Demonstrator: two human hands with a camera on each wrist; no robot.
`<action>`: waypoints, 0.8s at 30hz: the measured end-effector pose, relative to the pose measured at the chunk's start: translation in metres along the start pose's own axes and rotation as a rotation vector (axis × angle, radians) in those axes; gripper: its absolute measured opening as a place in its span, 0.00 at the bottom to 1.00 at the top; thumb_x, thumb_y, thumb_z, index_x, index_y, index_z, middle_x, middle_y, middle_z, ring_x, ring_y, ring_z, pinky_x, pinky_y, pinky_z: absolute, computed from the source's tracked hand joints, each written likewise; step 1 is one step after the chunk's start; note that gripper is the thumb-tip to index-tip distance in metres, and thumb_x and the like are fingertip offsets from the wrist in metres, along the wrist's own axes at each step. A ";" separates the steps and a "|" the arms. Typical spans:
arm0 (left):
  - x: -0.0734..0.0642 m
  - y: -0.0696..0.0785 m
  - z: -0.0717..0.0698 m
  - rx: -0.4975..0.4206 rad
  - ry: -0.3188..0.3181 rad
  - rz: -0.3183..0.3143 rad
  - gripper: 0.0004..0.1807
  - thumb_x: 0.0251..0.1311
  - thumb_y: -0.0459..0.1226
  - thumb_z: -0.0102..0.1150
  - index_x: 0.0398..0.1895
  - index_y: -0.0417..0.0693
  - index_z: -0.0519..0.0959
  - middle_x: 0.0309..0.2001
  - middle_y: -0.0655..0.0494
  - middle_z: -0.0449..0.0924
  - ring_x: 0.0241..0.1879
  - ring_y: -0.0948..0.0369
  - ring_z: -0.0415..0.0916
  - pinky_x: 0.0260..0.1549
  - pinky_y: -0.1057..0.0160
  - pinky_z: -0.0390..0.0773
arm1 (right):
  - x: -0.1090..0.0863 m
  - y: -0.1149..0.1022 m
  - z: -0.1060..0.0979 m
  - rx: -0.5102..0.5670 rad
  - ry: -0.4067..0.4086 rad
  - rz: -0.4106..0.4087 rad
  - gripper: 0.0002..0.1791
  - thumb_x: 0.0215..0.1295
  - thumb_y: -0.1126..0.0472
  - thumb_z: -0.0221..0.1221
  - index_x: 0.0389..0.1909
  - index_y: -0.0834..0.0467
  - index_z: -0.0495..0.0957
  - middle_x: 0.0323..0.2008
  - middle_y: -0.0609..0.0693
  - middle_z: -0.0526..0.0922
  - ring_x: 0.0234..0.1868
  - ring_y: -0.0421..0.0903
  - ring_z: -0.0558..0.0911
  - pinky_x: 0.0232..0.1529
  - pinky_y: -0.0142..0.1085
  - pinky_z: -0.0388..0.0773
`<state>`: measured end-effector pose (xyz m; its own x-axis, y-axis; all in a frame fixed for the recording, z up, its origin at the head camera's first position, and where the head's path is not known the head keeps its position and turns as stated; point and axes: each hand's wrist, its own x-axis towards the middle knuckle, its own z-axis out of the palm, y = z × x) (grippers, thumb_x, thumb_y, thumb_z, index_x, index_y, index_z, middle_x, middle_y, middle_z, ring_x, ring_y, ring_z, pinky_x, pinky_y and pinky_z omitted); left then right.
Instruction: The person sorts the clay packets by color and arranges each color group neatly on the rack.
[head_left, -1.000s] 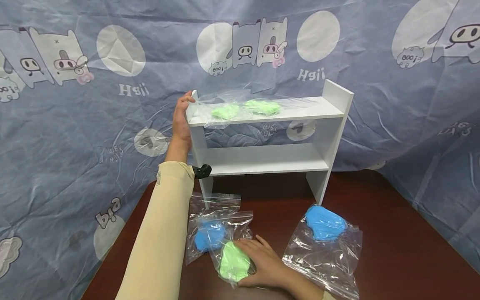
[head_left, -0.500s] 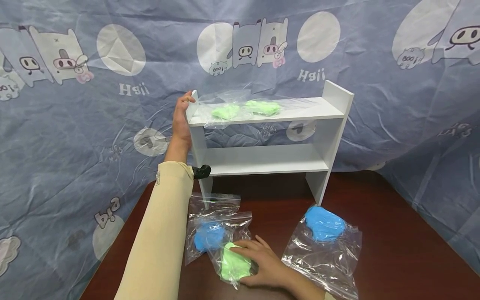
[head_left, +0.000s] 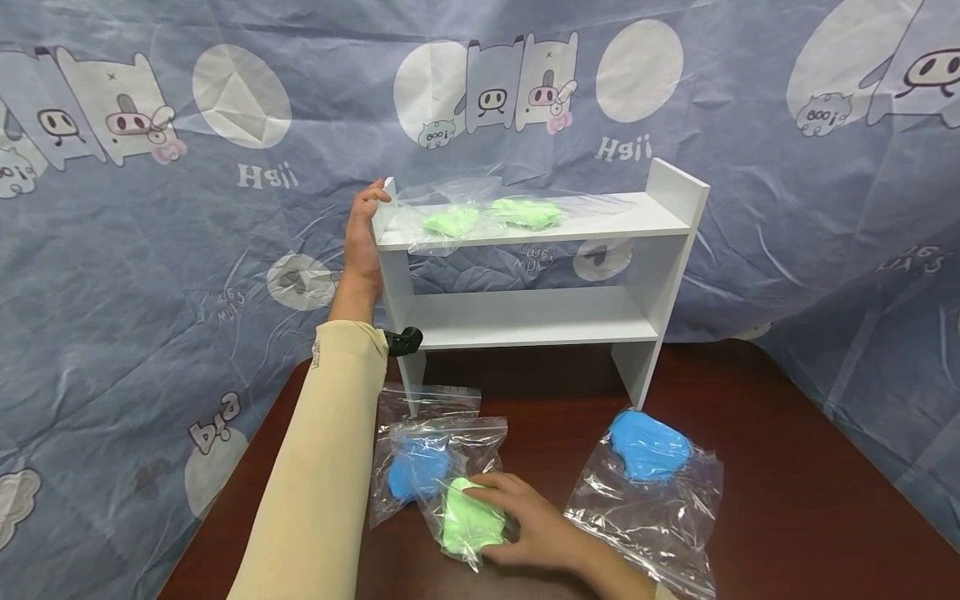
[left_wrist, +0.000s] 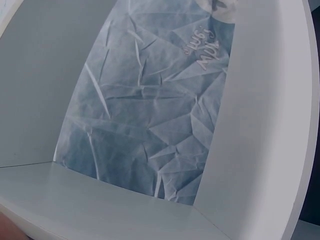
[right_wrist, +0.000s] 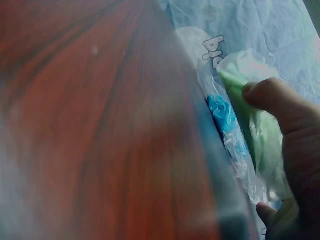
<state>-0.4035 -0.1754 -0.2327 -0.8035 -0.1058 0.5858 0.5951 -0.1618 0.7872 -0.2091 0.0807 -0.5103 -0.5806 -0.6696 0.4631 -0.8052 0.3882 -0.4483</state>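
Note:
My left hand [head_left: 363,237] holds the left side panel of a white two-tier shelf [head_left: 532,317], fingertips over its top edge. In the left wrist view only a bit of that hand shows at the lower left, beside the shelf's white boards [left_wrist: 260,100]. My right hand [head_left: 536,525] grips a clear zip bag with a light green, clay-like lump [head_left: 471,517] between thumb and fingers. The right wrist view shows the thumb against the green lump [right_wrist: 270,145]. Partly under this bag lies another zip bag with a blue lump [head_left: 416,468].
Two bagged green lumps [head_left: 525,213] lie on the top board. On the dark red table [head_left: 795,467], a bag with a blue lump [head_left: 651,446] lies right of my right hand. A patterned blue-grey cloth [head_left: 315,167] hangs behind the shelf.
My right hand and the green bag have shifted slightly right and away from me. The left hand stays on the shelf panel.

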 end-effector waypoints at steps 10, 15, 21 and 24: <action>0.000 0.000 0.000 -0.053 -0.001 0.009 0.10 0.65 0.43 0.36 0.37 0.60 0.71 0.79 0.52 0.53 0.71 0.56 0.56 0.59 0.60 0.65 | 0.001 -0.008 -0.026 -0.060 0.016 -0.036 0.41 0.48 0.50 0.75 0.67 0.44 0.73 0.67 0.44 0.74 0.65 0.45 0.74 0.61 0.44 0.75; 0.000 0.000 0.001 -0.052 0.001 -0.001 0.10 0.65 0.43 0.36 0.37 0.57 0.71 0.79 0.53 0.53 0.72 0.55 0.56 0.60 0.59 0.64 | -0.003 -0.009 -0.043 -0.095 0.033 -0.065 0.41 0.47 0.52 0.75 0.66 0.46 0.74 0.66 0.46 0.75 0.63 0.45 0.75 0.58 0.43 0.77; 0.002 -0.001 0.001 -0.028 0.004 0.006 0.10 0.65 0.43 0.37 0.38 0.57 0.71 0.78 0.54 0.54 0.73 0.56 0.55 0.62 0.58 0.63 | -0.002 -0.011 -0.065 -0.121 0.055 -0.087 0.41 0.47 0.53 0.75 0.65 0.47 0.74 0.66 0.46 0.75 0.62 0.45 0.76 0.56 0.43 0.78; 0.002 -0.002 0.001 -0.041 0.002 0.015 0.10 0.65 0.43 0.37 0.37 0.57 0.71 0.78 0.51 0.54 0.74 0.55 0.54 0.64 0.59 0.62 | -0.002 -0.012 -0.075 -0.121 0.050 -0.093 0.41 0.47 0.53 0.75 0.66 0.47 0.74 0.66 0.47 0.74 0.63 0.45 0.75 0.56 0.43 0.78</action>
<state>-0.4061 -0.1743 -0.2332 -0.7946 -0.1105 0.5969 0.6061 -0.2006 0.7697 -0.2074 0.1249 -0.4482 -0.5060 -0.6750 0.5369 -0.8625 0.4017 -0.3078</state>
